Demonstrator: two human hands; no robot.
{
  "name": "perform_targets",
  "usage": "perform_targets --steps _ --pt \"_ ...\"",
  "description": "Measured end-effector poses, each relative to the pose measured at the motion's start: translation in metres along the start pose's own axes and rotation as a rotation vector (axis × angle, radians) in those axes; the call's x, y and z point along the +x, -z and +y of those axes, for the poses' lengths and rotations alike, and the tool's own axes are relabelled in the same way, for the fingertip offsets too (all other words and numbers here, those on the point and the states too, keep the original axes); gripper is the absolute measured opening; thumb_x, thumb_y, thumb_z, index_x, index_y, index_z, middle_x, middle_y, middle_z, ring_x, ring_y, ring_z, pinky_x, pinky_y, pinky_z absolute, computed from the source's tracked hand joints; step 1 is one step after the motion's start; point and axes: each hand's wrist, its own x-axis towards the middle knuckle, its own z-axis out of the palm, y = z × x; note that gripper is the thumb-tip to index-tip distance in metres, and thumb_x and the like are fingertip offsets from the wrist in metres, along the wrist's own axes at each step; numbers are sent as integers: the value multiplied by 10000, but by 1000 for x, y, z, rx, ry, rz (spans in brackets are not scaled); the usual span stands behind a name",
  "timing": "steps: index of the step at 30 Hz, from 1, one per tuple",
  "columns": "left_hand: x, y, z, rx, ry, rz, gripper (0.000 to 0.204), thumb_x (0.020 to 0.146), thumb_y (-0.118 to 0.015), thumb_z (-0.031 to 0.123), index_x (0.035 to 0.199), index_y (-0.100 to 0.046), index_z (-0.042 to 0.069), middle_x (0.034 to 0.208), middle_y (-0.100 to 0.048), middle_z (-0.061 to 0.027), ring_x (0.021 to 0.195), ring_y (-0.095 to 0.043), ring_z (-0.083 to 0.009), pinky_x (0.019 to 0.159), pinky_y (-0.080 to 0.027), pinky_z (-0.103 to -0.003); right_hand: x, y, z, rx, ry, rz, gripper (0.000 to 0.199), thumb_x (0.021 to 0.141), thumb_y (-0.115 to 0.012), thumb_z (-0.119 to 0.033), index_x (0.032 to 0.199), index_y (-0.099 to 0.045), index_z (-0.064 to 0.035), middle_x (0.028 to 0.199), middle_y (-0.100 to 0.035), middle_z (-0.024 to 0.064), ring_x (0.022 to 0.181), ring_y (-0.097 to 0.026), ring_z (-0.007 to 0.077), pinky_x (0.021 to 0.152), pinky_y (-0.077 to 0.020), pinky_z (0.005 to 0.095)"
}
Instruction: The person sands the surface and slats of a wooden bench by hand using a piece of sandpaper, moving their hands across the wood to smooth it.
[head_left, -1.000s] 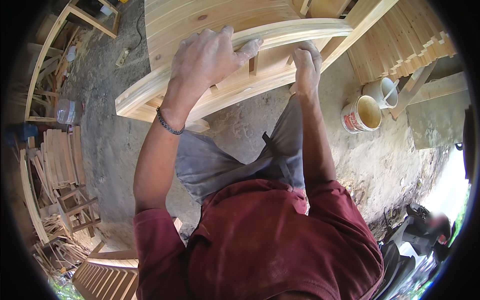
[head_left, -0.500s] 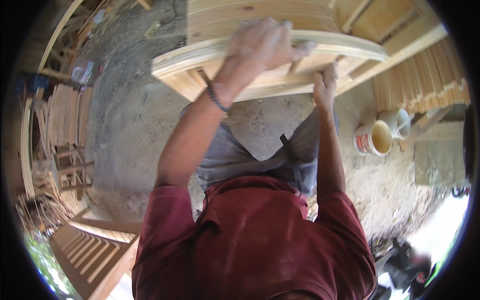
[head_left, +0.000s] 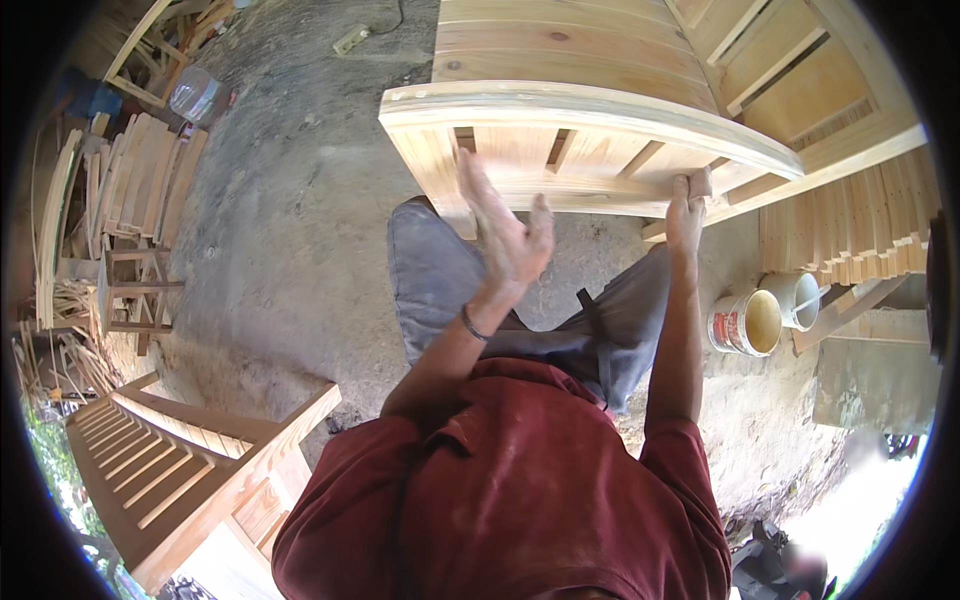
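In front of me stands a pale wooden bench [head_left: 555,42] with a planked seat and a slatted side panel nearest me, topped by a curved rail [head_left: 590,108]. My left hand [head_left: 508,228] is raised before the panel, its fingers straight and the thumb apart, holding nothing. Closed fingers of my right hand [head_left: 686,205] are at the lower right part of the slatted panel. Whether they grip a slat or a small thing is hidden. My knees in grey trousers [head_left: 430,285] are spread below the panel.
Two buckets [head_left: 745,322] stand on the floor to my right, below a stack of wooden pieces [head_left: 850,215]. Another slatted wooden piece [head_left: 230,450] is at lower left. Wood strips [head_left: 140,185] and a plastic jug [head_left: 195,95] lie at the left, a power strip [head_left: 352,40] beyond.
My left hand has come off the curved top rail and moved down toward me, its fingers opening out. My right hand stays by the panel. The whole view has shifted slightly.
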Motion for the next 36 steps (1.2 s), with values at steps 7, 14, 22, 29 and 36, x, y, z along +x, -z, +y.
perform_targets --steps 7,14,22,29,36 --pt "16 -10 -27 0 246 -86 807 900 -645 34 1511 -163 -181 1542 -295 -377 1480 -304 -431 1232 -220 -431 -4 -8 -17 93 45 12 444 1049 -452 -226 1370 -471 80 1446 -459 354 1380 -422 482 1150 -333 446" --pt "12 8 -37 -167 413 -173 665 920 -607 -5 1476 -288 -183 1416 -495 -347 1386 -478 -354 1179 -348 -399 -8 -16 -14 7 18 126 564 1065 -443 -236 1497 -347 115 1540 -384 330 1450 -369 435 1193 -297 425" --pt "29 35 -5 -13 539 -405 676 938 -630 57 1492 -303 -150 1436 -501 -343 1344 -533 -343 1143 -406 -406 -7 -13 -9 45 45 112 567 1067 -433 -228 1505 -327 116 1545 -371 335 1458 -358 432 1192 -301 418" --pt "-3 26 38 -167 74 -468 782 943 -631 124 1549 -196 -114 1593 -266 -339 1493 -305 -423 1209 -291 -500 -12 -14 -13 -17 60 115 581 1067 -438 -234 1514 -310 115 1548 -353 348 1458 -343 456 1198 -293 429" --pt "-2 -48 40 -212 -61 -343 920 893 -630 80 1560 -28 -119 1622 -71 -369 1535 -80 -481 1246 -142 -508 -7 -5 1 26 121 48 583 1064 -457 -231 1515 -314 110 1569 -330 331 1484 -310 430 1209 -274 427"
